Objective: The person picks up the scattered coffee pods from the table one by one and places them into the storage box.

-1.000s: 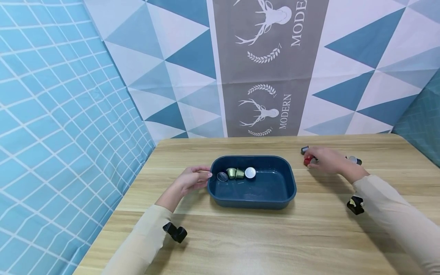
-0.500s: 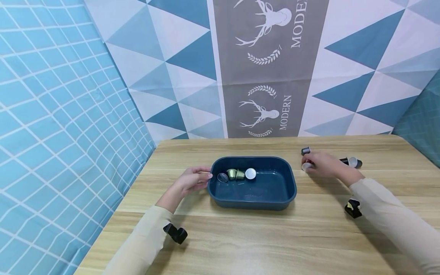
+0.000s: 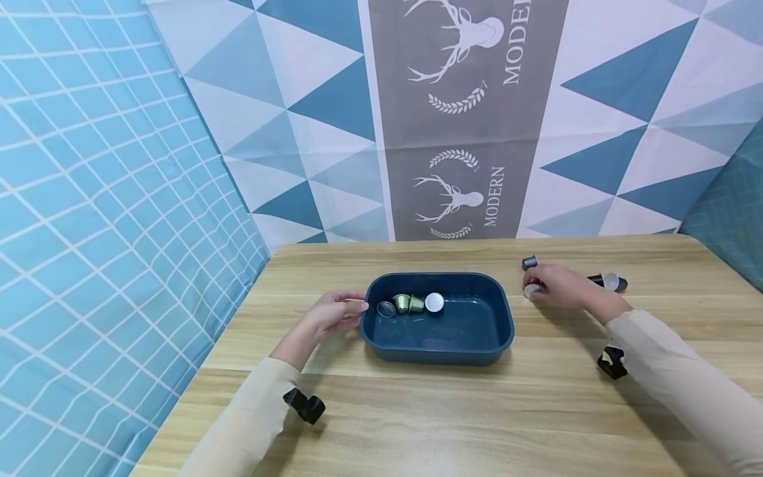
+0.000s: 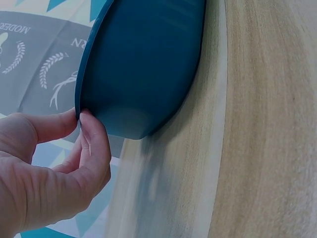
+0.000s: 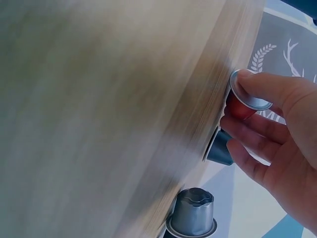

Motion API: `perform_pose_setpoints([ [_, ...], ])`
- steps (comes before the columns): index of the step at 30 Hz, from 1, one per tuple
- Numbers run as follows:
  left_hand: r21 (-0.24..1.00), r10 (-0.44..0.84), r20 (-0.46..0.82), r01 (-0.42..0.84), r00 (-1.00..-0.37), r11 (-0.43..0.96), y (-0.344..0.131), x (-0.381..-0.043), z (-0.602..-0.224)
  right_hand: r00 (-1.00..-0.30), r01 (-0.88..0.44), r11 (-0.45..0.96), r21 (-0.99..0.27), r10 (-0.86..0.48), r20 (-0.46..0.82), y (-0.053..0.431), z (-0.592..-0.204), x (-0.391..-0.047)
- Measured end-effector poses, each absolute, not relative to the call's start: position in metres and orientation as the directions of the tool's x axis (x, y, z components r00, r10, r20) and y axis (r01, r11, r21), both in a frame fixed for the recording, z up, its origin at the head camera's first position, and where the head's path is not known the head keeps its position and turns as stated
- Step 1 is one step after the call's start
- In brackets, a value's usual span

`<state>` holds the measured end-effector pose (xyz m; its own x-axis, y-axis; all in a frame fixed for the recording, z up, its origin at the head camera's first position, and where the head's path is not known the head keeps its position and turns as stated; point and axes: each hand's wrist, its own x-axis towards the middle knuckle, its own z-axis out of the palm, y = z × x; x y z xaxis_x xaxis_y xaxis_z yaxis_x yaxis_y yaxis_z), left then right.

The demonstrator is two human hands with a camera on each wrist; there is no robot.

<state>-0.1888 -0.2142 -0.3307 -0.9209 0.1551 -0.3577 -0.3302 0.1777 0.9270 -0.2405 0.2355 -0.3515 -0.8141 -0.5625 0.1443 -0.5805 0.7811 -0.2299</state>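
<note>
In the head view my left hand (image 3: 330,313) is at the left end of a dark blue rectangular bin (image 3: 438,356). The left wrist view has its thumb and index finger pinching the bin's rim (image 4: 85,74). To the right of the bin, my right hand (image 3: 560,286) holds a coffee capsule low over the table. That red coffee capsule (image 5: 240,108) has its silver lid under my thumb, with fingers beneath its body. Inside the bin, toward the left, lie two green capsules (image 3: 402,303), a white-lidded capsule (image 3: 434,303) and a dark-faced one (image 3: 386,309).
A dark capsule (image 3: 529,262) lies just behind my right fingers. Beside that wrist are a grey capsule (image 3: 610,281) and black ones (image 3: 622,285). The wooden table (image 3: 441,417) ends at a patterned cloth backdrop (image 3: 334,132).
The red capsule has turned in my right hand, so its silver lid now faces the head camera rather than its red side. My left hand and the bin have stayed put.
</note>
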Motion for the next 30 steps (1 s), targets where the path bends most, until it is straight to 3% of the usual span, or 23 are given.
perform_pose_setpoints([
  [12, 0.927, 0.143, -0.356, -0.329, -0.924, 0.182, -0.2136, -0.1878, -0.3298, -0.805, -0.594, 0.776, -0.212, -0.568, 0.172, 0.2343, -0.3504, -0.2388],
  [23, 0.936, 0.182, -0.337, -0.309, -0.924, 0.166, -0.2159, -0.1821, -0.3268, -0.76, -0.633, 0.764, -0.128, -0.582, 0.29, 0.2318, -0.3487, -0.2366],
  [30, 0.924, 0.144, -0.364, -0.337, -0.92, 0.18, -0.2137, -0.1875, -0.3305, -0.713, -0.661, 0.746, -0.084, -0.589, 0.38, 0.2289, -0.349, -0.2361],
])
